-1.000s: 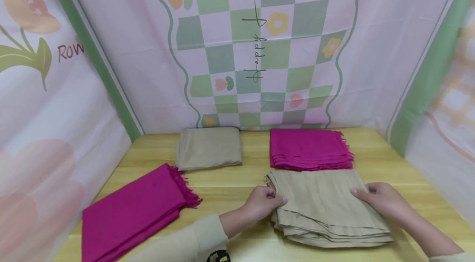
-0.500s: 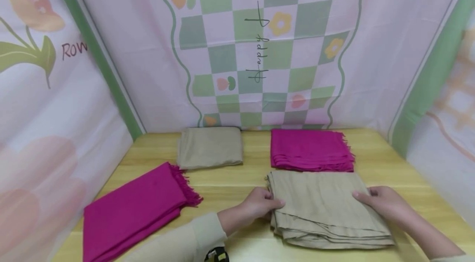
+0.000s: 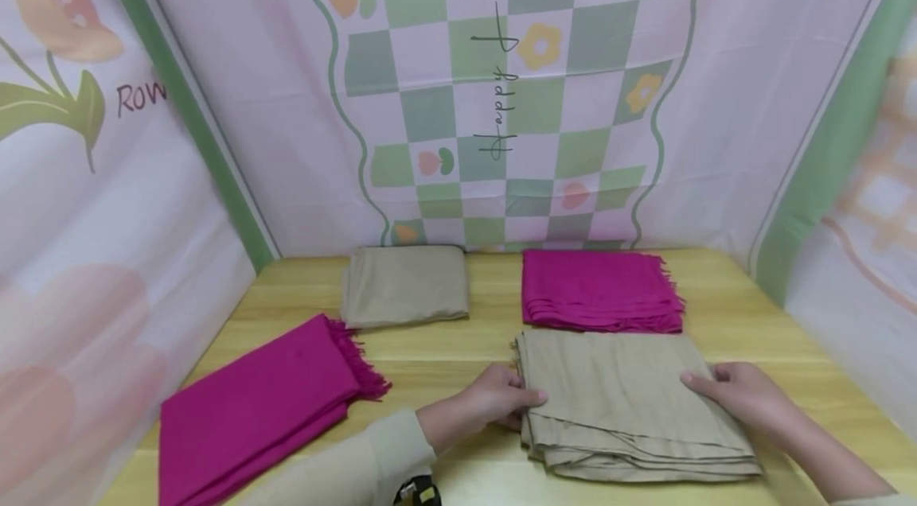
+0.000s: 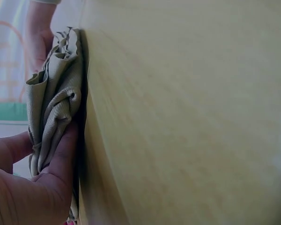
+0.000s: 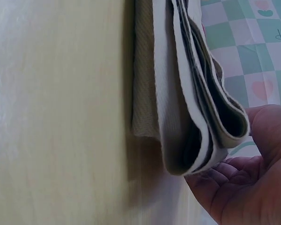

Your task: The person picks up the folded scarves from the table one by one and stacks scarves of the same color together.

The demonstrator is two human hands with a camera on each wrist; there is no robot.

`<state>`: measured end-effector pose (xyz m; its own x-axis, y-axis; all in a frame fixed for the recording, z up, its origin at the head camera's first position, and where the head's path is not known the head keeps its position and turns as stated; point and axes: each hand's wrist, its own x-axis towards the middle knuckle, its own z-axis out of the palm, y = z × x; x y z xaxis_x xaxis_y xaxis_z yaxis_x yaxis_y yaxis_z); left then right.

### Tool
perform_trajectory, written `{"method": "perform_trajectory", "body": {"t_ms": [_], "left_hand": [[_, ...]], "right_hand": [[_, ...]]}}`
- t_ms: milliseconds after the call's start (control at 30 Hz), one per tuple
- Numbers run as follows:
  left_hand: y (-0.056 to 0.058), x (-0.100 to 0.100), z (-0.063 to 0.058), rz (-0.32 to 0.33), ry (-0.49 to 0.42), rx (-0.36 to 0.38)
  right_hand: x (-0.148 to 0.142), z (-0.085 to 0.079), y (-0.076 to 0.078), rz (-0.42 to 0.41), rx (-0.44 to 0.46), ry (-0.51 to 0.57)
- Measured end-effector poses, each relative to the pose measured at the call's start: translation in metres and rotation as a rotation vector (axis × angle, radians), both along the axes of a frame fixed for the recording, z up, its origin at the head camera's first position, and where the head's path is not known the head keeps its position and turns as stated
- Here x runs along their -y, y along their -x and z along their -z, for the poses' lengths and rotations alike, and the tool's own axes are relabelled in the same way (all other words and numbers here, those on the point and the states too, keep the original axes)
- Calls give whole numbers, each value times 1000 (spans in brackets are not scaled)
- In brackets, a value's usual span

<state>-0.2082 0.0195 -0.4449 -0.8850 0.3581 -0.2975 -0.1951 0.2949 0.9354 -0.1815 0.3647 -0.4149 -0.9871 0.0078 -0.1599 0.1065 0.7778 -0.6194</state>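
Note:
A folded beige scarf (image 3: 616, 387) with several layers lies at the front right of the table. My left hand (image 3: 497, 397) pinches its left edge, thumb on top; in the left wrist view the fingers (image 4: 63, 154) reach under the bunched layers. At the opposite edge my right hand (image 3: 748, 395) grips the cloth, its thumb on the upper face. The right wrist view shows looped fold ends of the beige scarf (image 5: 192, 117) beside the right hand (image 5: 257, 173), with the fingers curled at its underside.
Behind the held cloth lies a folded magenta scarf (image 3: 598, 287) with fringe. A second magenta scarf (image 3: 258, 410) lies tilted at the left. Another folded beige cloth (image 3: 408, 285) sits at the back of the wooden table (image 3: 430, 363). Printed fabric walls (image 3: 243, 92) surround the table.
My left hand has slid slightly left and down along the beige scarf's edge. The right hand keeps its hold. The other folded cloths stay where they were.

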Motion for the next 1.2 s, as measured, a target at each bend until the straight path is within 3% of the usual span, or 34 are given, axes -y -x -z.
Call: {"method": "perform_trajectory", "body": {"t_ms": [667, 1200], "left_hand": [[4, 5, -6, 35, -70, 99], [8, 14, -14, 90, -8, 41]], "right_hand": [[-2, 2, 1, -6, 19, 13], [-2, -2, -4, -15, -10, -4]]}}
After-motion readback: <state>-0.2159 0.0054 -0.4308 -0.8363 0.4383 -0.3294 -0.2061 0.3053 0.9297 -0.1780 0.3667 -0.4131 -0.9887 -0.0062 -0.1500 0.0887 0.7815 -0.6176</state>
